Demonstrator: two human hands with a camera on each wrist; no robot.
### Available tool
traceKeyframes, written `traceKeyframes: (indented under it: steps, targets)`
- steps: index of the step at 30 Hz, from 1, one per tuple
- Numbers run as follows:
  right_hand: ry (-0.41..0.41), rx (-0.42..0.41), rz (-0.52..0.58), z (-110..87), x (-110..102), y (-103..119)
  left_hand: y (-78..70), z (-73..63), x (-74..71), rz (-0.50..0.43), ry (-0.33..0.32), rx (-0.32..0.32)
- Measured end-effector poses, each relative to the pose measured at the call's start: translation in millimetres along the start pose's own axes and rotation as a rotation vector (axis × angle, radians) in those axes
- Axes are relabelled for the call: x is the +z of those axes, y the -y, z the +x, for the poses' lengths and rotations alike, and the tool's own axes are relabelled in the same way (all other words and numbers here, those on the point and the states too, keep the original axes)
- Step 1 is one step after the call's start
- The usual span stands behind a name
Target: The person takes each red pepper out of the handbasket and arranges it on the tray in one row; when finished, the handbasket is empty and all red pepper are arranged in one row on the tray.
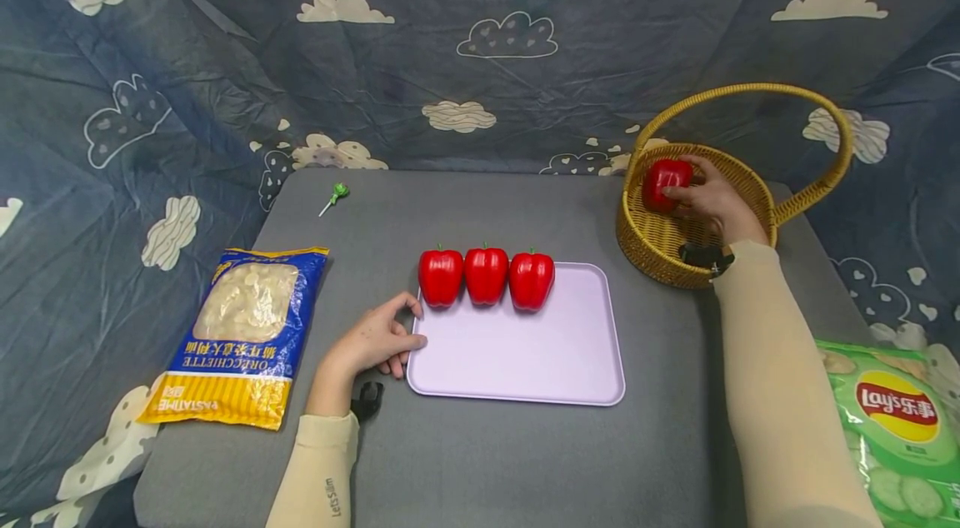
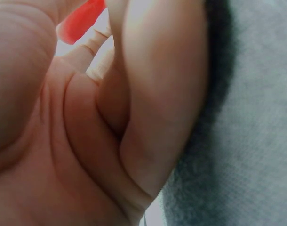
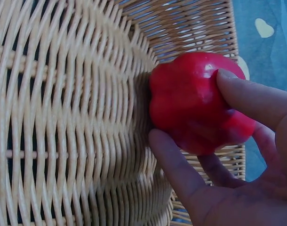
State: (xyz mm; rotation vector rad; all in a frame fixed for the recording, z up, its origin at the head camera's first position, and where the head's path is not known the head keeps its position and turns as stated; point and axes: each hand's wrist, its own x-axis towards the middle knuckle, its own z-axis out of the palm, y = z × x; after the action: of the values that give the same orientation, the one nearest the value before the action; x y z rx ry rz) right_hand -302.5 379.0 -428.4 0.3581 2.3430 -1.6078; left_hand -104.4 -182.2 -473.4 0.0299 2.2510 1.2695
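My left hand [image 1: 375, 336] rests at the left edge of a lilac tray [image 1: 517, 357], its thumb and index fingertips at the rim and the other fingers loosely bent beside it. Three red bell peppers with green stems stand in a row along the tray's far edge: a left one [image 1: 440, 278], a middle one [image 1: 486, 275] and a right one [image 1: 532, 281]. My right hand [image 1: 708, 199] reaches into a wicker basket [image 1: 652, 261] and grips another red bell pepper [image 3: 195, 99]. The right wrist view shows thumb and fingers around this pepper, close to the woven wall.
The basket's tall handle [image 1: 750, 88] arches over its right side. A blue and yellow pasta bag [image 1: 240, 336] lies at the left. Behind it is a green lollipop [image 1: 339, 191]. A green chip bag [image 1: 892, 420] lies at the right edge, beside my right forearm. Cloud-patterned cloth [image 1: 420, 28] hangs behind.
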Motion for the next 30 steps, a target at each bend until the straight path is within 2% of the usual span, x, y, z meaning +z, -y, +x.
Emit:
traceKeyframes:
  steps: [8, 14, 21, 30]
  targets:
    - [-0.05, -0.031, -0.03, -3.2, -3, 1, -0.9, -0.5, 1.2, -0.007, 0.01, 0.006]
    - [-0.111, -0.024, -0.04, -14.3, -7, 19, -1.7, -1.1, -0.5, -0.008, 0.013, 0.005]
    - [-0.152, -0.071, 0.015, -40.6, -5, 40, -1.9, -1.9, -2.7, 0.002, 0.005, 0.005]
    - [-0.19, -0.161, 0.015, -87.2, 19, 49, -1.5, -0.2, -2.6, 0.004, 0.004, -0.006]
